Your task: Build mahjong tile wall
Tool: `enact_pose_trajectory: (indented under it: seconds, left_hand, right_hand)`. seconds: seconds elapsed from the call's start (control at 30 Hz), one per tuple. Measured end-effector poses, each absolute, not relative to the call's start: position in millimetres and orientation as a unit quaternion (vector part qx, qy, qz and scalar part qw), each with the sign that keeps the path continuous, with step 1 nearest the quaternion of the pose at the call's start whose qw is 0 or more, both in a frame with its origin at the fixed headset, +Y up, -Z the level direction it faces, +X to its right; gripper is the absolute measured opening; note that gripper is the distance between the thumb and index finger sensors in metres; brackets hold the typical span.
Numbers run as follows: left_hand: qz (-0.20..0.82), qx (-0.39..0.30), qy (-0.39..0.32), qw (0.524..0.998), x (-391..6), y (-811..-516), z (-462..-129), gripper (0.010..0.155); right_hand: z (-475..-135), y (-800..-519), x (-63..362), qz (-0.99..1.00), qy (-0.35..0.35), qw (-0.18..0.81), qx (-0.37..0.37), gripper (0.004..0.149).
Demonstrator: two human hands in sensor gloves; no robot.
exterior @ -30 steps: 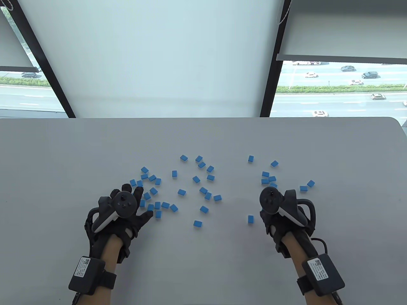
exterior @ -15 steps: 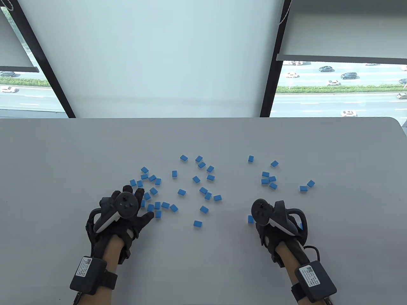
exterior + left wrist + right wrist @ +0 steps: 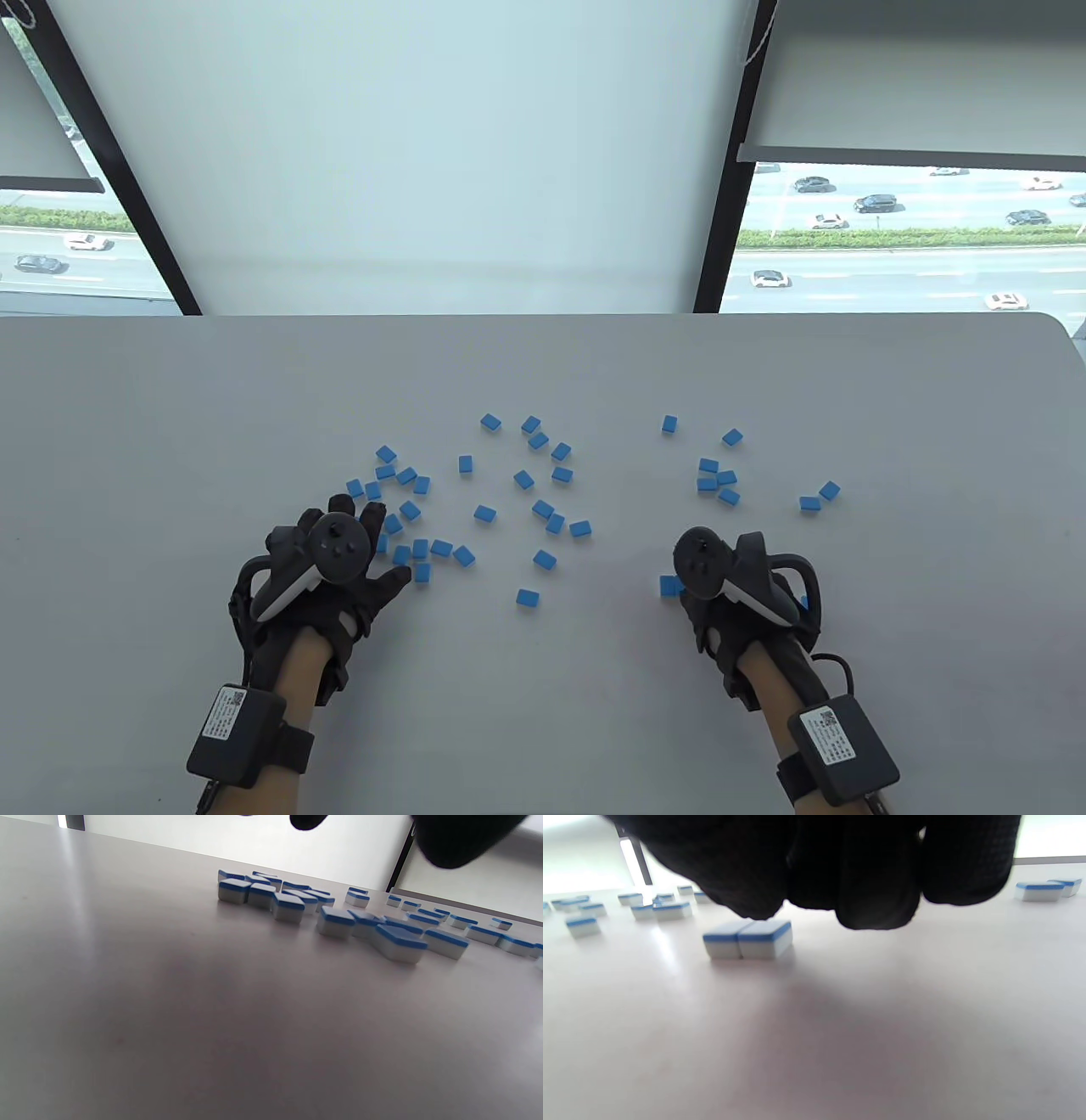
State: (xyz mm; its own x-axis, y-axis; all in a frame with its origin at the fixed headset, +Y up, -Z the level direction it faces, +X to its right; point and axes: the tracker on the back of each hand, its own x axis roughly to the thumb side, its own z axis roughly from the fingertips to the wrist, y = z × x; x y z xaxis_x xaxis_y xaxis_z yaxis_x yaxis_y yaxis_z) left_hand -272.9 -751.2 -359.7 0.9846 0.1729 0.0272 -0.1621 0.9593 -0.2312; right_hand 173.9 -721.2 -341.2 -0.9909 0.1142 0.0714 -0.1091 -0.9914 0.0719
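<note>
Fingers of the right hand (image 3: 734, 594) hang curled and bunched together just above the white table (image 3: 543, 696), as the right wrist view shows; they close on nothing there, and whether they hide a tile cannot be told. Directly beneath them sit two blue-backed tiles (image 3: 748, 938) side by side and touching, face down, the only joined pair in sight. From the table view just a sliver of that pair shows at the left edge of the hand, and a speck of blue peeks out on its right side, too little to identify. At the other side of the table, the left hand (image 3: 327, 564) lies with fingers stretched and spread over the near edge of the left-hand cluster of tiles (image 3: 407, 509), its thumb reaching toward the tile (image 3: 422, 573) nearest it; contact cannot be confirmed. By appearances the wall has barely begun: a two-tile start at most, no second layer, no row of any length. Dozens of tiles remain strewn loose and at all angles, a middle scatter (image 3: 543, 509) and a smaller right-hand group (image 3: 717, 480) among them, all lying flat with blue backs up. Nearly everything seems left to do: gathering, squaring and lining up the pieces, then stacking.
</note>
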Motion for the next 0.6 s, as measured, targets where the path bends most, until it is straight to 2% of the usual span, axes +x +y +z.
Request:
enact_pose_trajectory:
  seconds: [0.13, 0.3, 0.5, 0.6]
  left_hand:
    - [0.087, -0.114, -0.025, 0.989, -273, -751, -360, 0.088]
    - [0.088, -0.115, -0.027, 0.989, -272, -752, -360, 0.087]
    - [0.090, -0.118, -0.030, 0.988, -271, -753, -359, 0.087]
    - [0.091, -0.119, -0.031, 0.988, -271, -753, -359, 0.087]
  right_hand:
    - [-333, -697, 204, 0.998, -0.018, 0.066, -0.009, 0.057]
    - [-333, -696, 235, 0.996, -0.007, 0.039, -0.078, 0.058]
    - [-336, -717, 264, 0.982, 0.092, -0.002, -0.164, 0.060]
    - [-336, -727, 268, 0.975, 0.139, 0.006, -0.175, 0.061]
